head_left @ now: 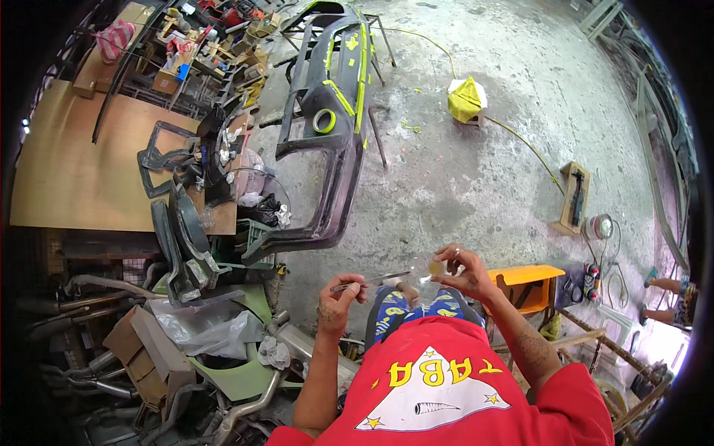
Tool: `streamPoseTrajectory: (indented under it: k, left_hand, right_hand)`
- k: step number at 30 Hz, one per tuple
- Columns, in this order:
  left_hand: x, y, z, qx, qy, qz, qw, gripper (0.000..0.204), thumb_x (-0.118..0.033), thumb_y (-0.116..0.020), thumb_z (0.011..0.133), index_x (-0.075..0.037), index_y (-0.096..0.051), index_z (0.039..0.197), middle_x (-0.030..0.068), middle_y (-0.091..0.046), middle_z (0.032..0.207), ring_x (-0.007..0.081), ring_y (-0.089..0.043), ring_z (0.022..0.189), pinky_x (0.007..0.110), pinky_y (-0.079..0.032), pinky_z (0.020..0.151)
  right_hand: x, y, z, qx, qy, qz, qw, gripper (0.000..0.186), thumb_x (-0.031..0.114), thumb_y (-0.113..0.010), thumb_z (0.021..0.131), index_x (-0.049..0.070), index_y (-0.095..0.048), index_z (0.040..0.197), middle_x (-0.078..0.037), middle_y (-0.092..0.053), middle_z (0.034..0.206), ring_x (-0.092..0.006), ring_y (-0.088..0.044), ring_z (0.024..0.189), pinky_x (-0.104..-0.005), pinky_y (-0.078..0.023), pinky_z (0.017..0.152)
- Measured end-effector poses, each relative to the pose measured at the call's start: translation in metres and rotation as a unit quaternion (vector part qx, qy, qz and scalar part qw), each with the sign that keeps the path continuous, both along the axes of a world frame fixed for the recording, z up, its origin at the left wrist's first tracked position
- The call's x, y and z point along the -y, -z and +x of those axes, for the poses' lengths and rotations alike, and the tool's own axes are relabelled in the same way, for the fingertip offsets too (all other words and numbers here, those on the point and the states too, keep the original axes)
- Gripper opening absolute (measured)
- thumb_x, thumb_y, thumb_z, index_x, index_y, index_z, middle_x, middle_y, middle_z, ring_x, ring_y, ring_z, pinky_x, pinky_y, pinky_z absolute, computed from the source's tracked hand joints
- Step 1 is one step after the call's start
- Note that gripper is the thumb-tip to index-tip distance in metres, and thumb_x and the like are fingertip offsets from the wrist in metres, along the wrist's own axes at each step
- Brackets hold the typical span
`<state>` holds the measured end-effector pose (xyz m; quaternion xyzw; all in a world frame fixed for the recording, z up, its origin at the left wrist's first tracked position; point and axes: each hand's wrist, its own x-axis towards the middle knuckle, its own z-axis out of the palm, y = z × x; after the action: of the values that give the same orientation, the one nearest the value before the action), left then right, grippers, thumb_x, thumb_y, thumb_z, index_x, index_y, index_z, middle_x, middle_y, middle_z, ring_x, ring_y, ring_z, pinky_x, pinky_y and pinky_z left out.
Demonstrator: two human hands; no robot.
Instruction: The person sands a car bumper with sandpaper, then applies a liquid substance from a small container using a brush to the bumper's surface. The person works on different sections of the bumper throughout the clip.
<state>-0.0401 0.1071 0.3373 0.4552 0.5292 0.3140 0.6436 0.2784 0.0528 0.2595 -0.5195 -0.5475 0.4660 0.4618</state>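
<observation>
My left hand is closed around the dark end of a slim metal tool, long and flat like a spatula or knife. Its tip points right, toward my other hand. My right hand pinches a small clear container, with something yellowish by the fingers; what is inside it I cannot make out. The tool's tip is close to the container, but I cannot tell if they touch. Ahead of my hands stands a black car bumper, raised on a stand, with yellow-green masking tape and a tape roll on it.
At left, a brown board bears black plastic parts; metal pipes and a cardboard box lie nearer me. An orange piece is right of my hands. A yellow cloth covers a stool, and a hose crosses the concrete floor.
</observation>
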Motion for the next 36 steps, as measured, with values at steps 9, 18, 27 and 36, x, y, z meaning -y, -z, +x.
streamPoseTrajectory:
  k: [9, 18, 27, 36]
  left_hand:
    - [-0.088, 0.025, 0.03, 0.098, -0.074, -0.029, 0.992, 0.017, -0.009, -0.063, 0.097, 0.0, -0.067, 0.11, 0.0097, -0.07, 0.093, 0.017, -0.064, 0.077, 0.031, -0.051, 0.072]
    - [-0.247, 0.039, 0.104, 0.107, 0.015, -0.003, 0.994, 0.02, -0.015, -0.062, 0.1, 0.001, -0.067, 0.109, 0.0086, -0.071, 0.094, 0.0119, -0.062, 0.073, 0.027, -0.05, 0.068]
    - [-0.357, 0.039, 0.113, 0.059, -0.083, 0.05, 0.994, 0.016, -0.011, -0.063, 0.1, 0.0, -0.068, 0.11, 0.0079, -0.072, 0.093, 0.0106, -0.063, 0.071, 0.026, -0.05, 0.066]
    - [-0.386, 0.057, 0.134, 0.001, -0.315, 0.054, 0.948, 0.02, -0.016, -0.066, 0.099, -0.002, -0.067, 0.114, 0.007, -0.071, 0.096, 0.0095, -0.064, 0.071, 0.023, -0.051, 0.064]
  right_hand:
    - [-0.055, -0.008, 0.044, -0.024, 0.086, -0.051, 0.995, 0.038, 0.012, -0.089, 0.076, 0.009, -0.068, 0.108, -0.002, -0.069, 0.111, -0.0072, -0.056, 0.076, -0.0236, -0.048, 0.068]
    - [-0.134, -0.019, 0.084, -0.027, 0.217, -0.031, 0.975, 0.04, 0.007, -0.09, 0.074, 0.008, -0.066, 0.107, -0.003, -0.068, 0.111, -0.0072, -0.06, 0.078, -0.0227, -0.047, 0.065]
    - [-0.26, -0.022, 0.121, -0.051, 0.214, -0.05, 0.974, 0.039, 0.004, -0.087, 0.076, 0.009, -0.067, 0.109, -0.003, -0.069, 0.114, -0.0097, -0.065, 0.087, -0.0242, -0.05, 0.07]
    - [-0.438, -0.001, 0.201, -0.076, 0.035, -0.061, 0.995, 0.039, 0.008, -0.089, 0.077, 0.007, -0.069, 0.11, -0.002, -0.069, 0.112, -0.0057, -0.056, 0.076, -0.0228, -0.047, 0.066]
